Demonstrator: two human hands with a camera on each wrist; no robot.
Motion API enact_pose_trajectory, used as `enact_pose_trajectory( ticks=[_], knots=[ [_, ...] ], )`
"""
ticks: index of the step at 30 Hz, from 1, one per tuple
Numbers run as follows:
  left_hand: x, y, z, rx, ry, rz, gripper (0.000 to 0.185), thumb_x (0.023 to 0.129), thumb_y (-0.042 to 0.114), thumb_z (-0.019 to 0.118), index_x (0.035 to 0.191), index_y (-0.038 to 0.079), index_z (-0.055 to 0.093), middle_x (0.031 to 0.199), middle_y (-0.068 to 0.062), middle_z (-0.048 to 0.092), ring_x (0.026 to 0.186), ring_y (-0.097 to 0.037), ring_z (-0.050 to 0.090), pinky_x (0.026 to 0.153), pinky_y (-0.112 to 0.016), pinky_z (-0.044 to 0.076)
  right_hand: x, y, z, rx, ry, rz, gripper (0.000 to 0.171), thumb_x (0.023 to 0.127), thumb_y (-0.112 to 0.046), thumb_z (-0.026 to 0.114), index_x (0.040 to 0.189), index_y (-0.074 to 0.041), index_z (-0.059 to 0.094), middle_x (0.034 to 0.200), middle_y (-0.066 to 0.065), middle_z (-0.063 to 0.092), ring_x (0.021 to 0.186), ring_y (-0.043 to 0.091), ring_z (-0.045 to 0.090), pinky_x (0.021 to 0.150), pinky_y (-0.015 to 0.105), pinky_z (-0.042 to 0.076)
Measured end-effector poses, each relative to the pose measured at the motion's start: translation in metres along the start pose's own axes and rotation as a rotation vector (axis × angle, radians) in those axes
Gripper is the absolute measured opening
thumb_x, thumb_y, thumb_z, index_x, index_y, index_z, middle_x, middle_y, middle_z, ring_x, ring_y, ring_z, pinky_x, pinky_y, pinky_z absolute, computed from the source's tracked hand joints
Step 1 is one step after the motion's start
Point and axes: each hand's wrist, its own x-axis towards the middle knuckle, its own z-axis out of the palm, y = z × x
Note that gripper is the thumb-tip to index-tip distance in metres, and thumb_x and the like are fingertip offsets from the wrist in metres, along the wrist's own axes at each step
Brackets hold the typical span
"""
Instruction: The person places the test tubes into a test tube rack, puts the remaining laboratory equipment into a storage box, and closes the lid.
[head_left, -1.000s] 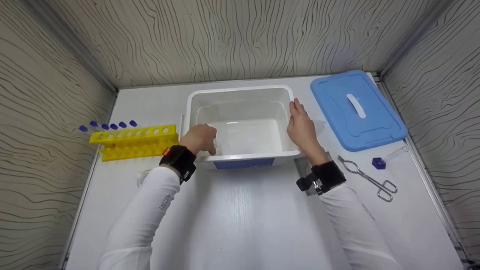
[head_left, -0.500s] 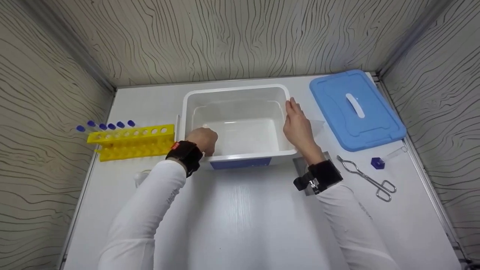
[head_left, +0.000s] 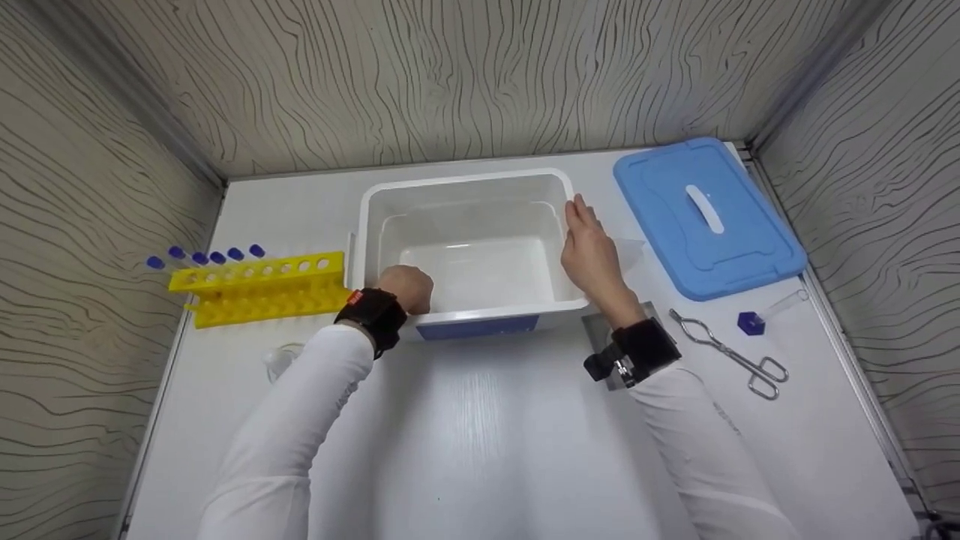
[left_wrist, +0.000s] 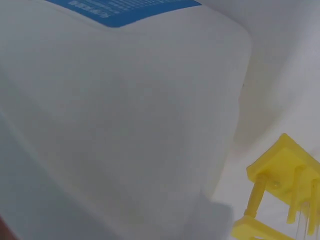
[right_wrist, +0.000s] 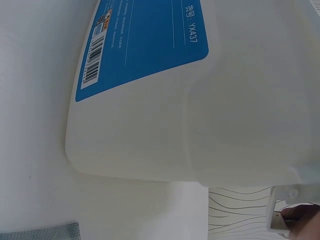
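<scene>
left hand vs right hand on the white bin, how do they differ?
The left hand curls over the white bin's near-left corner rim; the right hand lies with straight fingers against the bin's right wall. Left fingers dip inside the bin; right fingers stay along the rim. Both touch the bin and wear black wrist straps.

Open white tub (head_left: 465,225), blue-labelled, upright
</scene>
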Motion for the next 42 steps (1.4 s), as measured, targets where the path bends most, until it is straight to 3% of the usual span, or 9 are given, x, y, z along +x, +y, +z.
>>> enact_pose_trajectory(
  ticks=[8,11,13,17,19,26,32,38,42],
  knots=[
    [0.007,-0.002,0.008,-0.014,-0.009,-0.009,0.022,0.083,0.008,0.057,0.062,0.008,0.051,0.071,-0.007,0.051,0.064,-0.02,0.044,0.051,-0.029,0.032,0.0,-0.001,0.003,-0.003,0.019,-0.046,0.048,0.101,-0.001,0.035,0.149,0.008,0.035,0.16,0.026,0.029,0.144,0.049,0.033,0.117,0.057,0.034],
    [0.009,-0.005,0.005,-0.075,-0.042,-0.016,0.018,0.086,0.013,0.057,0.069,0.007,0.056,0.077,-0.008,0.055,0.07,-0.022,0.047,0.057,-0.031,0.037,-0.001,0.001,0.001,-0.002,0.018,-0.036,0.048,0.101,-0.002,0.035,0.149,0.008,0.035,0.16,0.026,0.028,0.145,0.048,0.032,0.118,0.057,0.034],
    [0.009,-0.009,0.002,-0.139,-0.027,-0.019,0.015,0.088,0.018,0.057,0.083,0.004,0.064,0.088,-0.011,0.063,0.078,-0.025,0.055,0.067,-0.034,0.046,-0.001,0.001,0.0,-0.001,0.02,-0.034,0.048,0.102,-0.002,0.035,0.149,0.008,0.035,0.16,0.026,0.028,0.145,0.048,0.031,0.118,0.057,0.033],
    [0.005,-0.023,-0.002,-0.287,0.088,0.002,0.037,0.094,0.026,0.057,0.122,0.002,0.064,0.122,-0.017,0.068,0.108,-0.033,0.063,0.1,-0.045,0.051,-0.001,0.002,0.0,-0.001,0.021,-0.034,0.048,0.101,-0.002,0.035,0.149,0.008,0.035,0.16,0.026,0.029,0.145,0.048,0.031,0.118,0.057,0.033],
    [0.0,-0.031,-0.004,-0.346,0.158,0.013,0.042,0.097,0.028,0.056,0.13,0.004,0.06,0.129,-0.019,0.066,0.117,-0.036,0.062,0.106,-0.048,0.048,-0.001,0.002,0.0,-0.004,0.022,-0.033,0.049,0.101,-0.002,0.036,0.149,0.008,0.035,0.16,0.026,0.029,0.145,0.048,0.032,0.118,0.057,0.033],
    [-0.027,-0.048,-0.008,-0.519,0.358,0.004,0.042,0.098,0.031,0.056,0.132,0.006,0.059,0.126,-0.019,0.068,0.115,-0.035,0.064,0.103,-0.049,0.051,-0.001,0.002,0.001,0.001,0.018,-0.028,0.049,0.101,-0.002,0.036,0.15,0.007,0.034,0.16,0.025,0.028,0.145,0.047,0.031,0.118,0.057,0.034],
    [-0.054,-0.06,-0.004,-0.666,0.518,-0.046,0.039,0.1,0.032,0.055,0.132,0.01,0.06,0.125,-0.014,0.068,0.108,-0.032,0.067,0.094,-0.045,0.057,-0.001,0.003,0.002,0.007,0.016,-0.025,0.049,0.101,-0.001,0.035,0.15,0.007,0.033,0.16,0.026,0.027,0.145,0.048,0.031,0.118,0.058,0.033],
    [-0.08,-0.079,0.018,-0.829,0.679,-0.125,0.04,0.101,0.034,0.054,0.133,0.011,0.06,0.123,-0.012,0.068,0.106,-0.029,0.065,0.093,-0.046,0.058,-0.002,0.002,0.002,0.007,0.014,-0.028,0.049,0.102,-0.001,0.035,0.15,0.007,0.033,0.16,0.025,0.027,0.146,0.048,0.03,0.118,0.058,0.032],
    [-0.094,-0.093,0.041,-0.882,0.706,-0.19,0.043,0.101,0.038,0.053,0.133,0.01,0.06,0.126,-0.013,0.067,0.113,-0.031,0.062,0.1,-0.05,0.053,-0.003,0.002,0.003,0.002,0.021,-0.035,0.049,0.102,-0.001,0.035,0.15,0.008,0.033,0.16,0.026,0.028,0.145,0.048,0.031,0.118,0.057,0.032]
  ],
)
